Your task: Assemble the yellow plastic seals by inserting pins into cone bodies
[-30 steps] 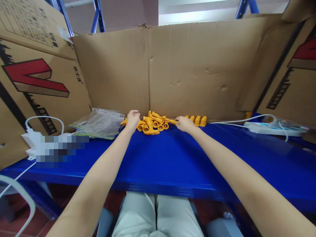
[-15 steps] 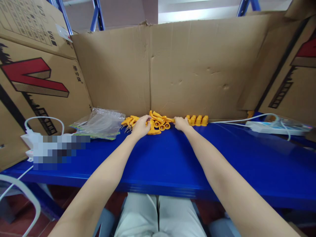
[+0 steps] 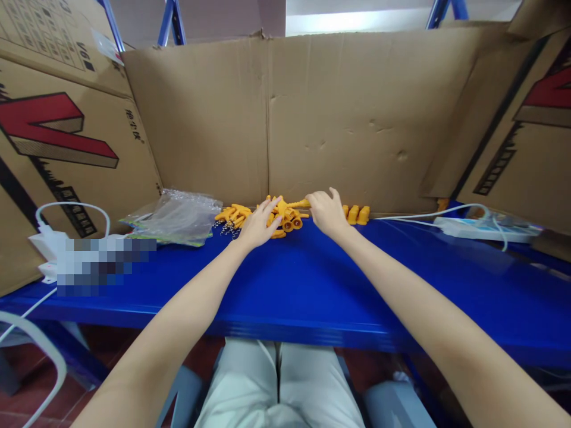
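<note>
A heap of small orange plastic parts (image 3: 288,215) lies on the blue table (image 3: 312,279) against a cardboard wall. My left hand (image 3: 259,224) rests at the heap's left side with fingers stretched out, touching the parts. At the heap's right side my right hand (image 3: 328,211) has its fingers spread over the parts. A short row of upright orange pieces (image 3: 358,214) stands just right of that hand. More orange parts with small metal chains (image 3: 232,217) lie left of my left hand.
Clear plastic bags (image 3: 176,217) lie at the left. A white charger and cable (image 3: 51,244) sit at the far left. A white power strip (image 3: 477,227) with cables lies at the right. Cardboard sheets (image 3: 348,119) wall in the back and sides.
My left hand moved right from the heap's far left and opened from a closed grip. My right hand opened and spread over the heap. The view tilted slightly.
</note>
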Available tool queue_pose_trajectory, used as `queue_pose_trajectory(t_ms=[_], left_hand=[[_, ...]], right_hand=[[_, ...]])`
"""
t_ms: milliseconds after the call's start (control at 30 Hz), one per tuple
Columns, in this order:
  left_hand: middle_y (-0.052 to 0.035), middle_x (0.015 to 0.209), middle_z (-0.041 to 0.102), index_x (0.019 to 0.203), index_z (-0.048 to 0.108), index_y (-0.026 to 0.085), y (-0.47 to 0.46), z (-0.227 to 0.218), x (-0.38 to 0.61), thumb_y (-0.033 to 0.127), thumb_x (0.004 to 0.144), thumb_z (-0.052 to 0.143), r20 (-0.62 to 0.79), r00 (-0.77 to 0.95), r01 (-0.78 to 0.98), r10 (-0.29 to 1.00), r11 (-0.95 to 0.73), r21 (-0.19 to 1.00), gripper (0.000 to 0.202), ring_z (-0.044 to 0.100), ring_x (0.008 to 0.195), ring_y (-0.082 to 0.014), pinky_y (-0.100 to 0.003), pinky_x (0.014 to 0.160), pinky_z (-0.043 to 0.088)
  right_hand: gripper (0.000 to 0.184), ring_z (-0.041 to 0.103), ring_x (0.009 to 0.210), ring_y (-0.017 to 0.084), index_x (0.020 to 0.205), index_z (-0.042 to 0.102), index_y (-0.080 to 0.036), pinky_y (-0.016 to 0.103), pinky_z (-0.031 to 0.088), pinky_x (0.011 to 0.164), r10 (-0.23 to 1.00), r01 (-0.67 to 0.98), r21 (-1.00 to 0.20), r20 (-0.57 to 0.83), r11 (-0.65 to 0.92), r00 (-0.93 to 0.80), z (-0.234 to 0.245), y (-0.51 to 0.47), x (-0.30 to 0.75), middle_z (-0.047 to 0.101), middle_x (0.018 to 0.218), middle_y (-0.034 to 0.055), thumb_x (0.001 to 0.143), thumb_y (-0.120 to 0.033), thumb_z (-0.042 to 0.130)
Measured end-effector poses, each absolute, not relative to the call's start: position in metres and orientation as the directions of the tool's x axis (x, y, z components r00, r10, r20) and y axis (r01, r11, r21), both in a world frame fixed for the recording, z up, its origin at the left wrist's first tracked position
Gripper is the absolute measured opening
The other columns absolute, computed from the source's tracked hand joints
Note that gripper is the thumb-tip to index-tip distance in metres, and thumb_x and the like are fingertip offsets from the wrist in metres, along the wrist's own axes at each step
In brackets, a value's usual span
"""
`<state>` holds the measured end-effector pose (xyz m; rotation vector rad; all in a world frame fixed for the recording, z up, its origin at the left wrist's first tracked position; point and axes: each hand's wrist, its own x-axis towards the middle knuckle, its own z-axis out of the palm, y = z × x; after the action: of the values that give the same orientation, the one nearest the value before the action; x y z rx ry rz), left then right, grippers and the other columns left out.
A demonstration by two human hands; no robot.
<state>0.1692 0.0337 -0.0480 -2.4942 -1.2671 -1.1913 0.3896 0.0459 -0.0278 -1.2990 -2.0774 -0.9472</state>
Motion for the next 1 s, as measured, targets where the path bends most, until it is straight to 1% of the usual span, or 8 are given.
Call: queue_pose_trajectory(t_ms=[133,200,267,400,567,633,733,1000], left_hand=[[-0.0094,0.120,0.066,0.132,0.052,0.021,0.034,-0.049,0.170,0.037,0.089,0.049,0.594,0.346,0.777,0.726,-0.577,0.253,0.046,0.063,0.106,-0.0251,-0.042,0.094,0.048],[-0.0080,0.106,0.070,0.132,0.052,0.021,0.033,-0.048,0.171,0.036,0.087,0.053,0.567,0.329,0.802,0.755,-0.541,0.254,0.048,0.067,0.094,-0.0243,-0.038,0.085,0.051],[-0.0062,0.096,0.071,0.131,0.053,0.021,0.032,-0.047,0.171,0.035,0.085,0.055,0.569,0.313,0.810,0.760,-0.526,0.257,0.048,0.067,0.088,-0.0229,-0.035,0.080,0.050],[-0.0052,0.098,0.069,0.116,0.058,0.021,0.029,-0.043,0.172,0.028,0.082,0.058,0.627,0.276,0.803,0.728,-0.534,0.266,0.035,0.065,0.087,-0.0206,-0.032,0.078,0.049],[-0.0033,0.098,0.067,0.104,0.059,0.021,0.026,-0.040,0.170,0.022,0.076,0.060,0.704,0.224,0.795,0.674,-0.544,0.268,0.028,0.063,0.090,-0.0194,-0.029,0.079,0.047],[-0.0026,0.096,0.067,0.102,0.060,0.021,0.026,-0.040,0.169,0.022,0.075,0.061,0.718,0.222,0.796,0.659,-0.548,0.257,0.027,0.063,0.091,-0.0193,-0.029,0.079,0.046],[-0.0033,0.095,0.067,0.101,0.060,0.021,0.025,-0.039,0.169,0.023,0.075,0.061,0.714,0.222,0.808,0.664,-0.536,0.246,0.027,0.062,0.089,-0.0198,-0.029,0.077,0.046],[-0.0035,0.093,0.067,0.104,0.059,0.022,0.022,-0.039,0.171,0.028,0.075,0.061,0.671,0.220,0.830,0.708,-0.497,0.251,0.030,0.063,0.085,-0.0216,-0.033,0.077,0.048]], right_hand=[[0.026,0.053,0.098,0.024,0.101,0.059,-0.015,0.045,0.021,0.104,0.520,0.875,0.331,0.708,0.353,-0.478,-0.038,0.034,0.383,0.066,0.099,0.0122,0.090,-0.009,0.037],[0.026,0.053,0.098,0.023,0.101,0.059,-0.015,0.045,0.022,0.104,0.500,0.862,0.349,0.708,0.367,-0.499,-0.040,0.032,0.380,0.066,0.099,0.0122,0.091,-0.010,0.035],[0.027,0.053,0.099,0.023,0.101,0.059,-0.015,0.045,0.022,0.104,0.479,0.856,0.353,0.717,0.377,-0.507,-0.040,0.030,0.379,0.066,0.100,0.0127,0.090,-0.010,0.035],[0.027,0.054,0.097,0.024,0.105,0.058,-0.014,0.046,0.021,0.104,0.486,0.851,0.341,0.709,0.398,-0.511,-0.040,0.025,0.375,0.066,0.099,0.0132,0.090,-0.011,0.037],[0.027,0.054,0.101,0.027,0.111,0.058,-0.013,0.049,0.018,0.105,0.512,0.826,0.313,0.666,0.469,-0.543,-0.040,0.017,0.372,0.066,0.105,0.0152,0.093,-0.025,0.040],[0.031,0.054,0.103,0.027,0.115,0.056,-0.012,0.051,0.017,0.106,0.527,0.824,0.292,0.655,0.486,-0.542,-0.040,0.016,0.371,0.065,0.108,0.0155,0.095,-0.028,0.038],[0.032,0.053,0.103,0.026,0.116,0.057,-0.012,0.051,0.015,0.106,0.557,0.825,0.286,0.626,0.487,-0.545,-0.040,0.016,0.371,0.065,0.108,0.0148,0.096,-0.025,0.037],[0.024,0.053,0.098,0.026,0.107,0.059,-0.014,0.050,0.018,0.105,0.529,0.804,0.365,0.613,0.470,-0.587,-0.036,0.014,0.373,0.065,0.102,0.0129,0.093,-0.021,0.041]])
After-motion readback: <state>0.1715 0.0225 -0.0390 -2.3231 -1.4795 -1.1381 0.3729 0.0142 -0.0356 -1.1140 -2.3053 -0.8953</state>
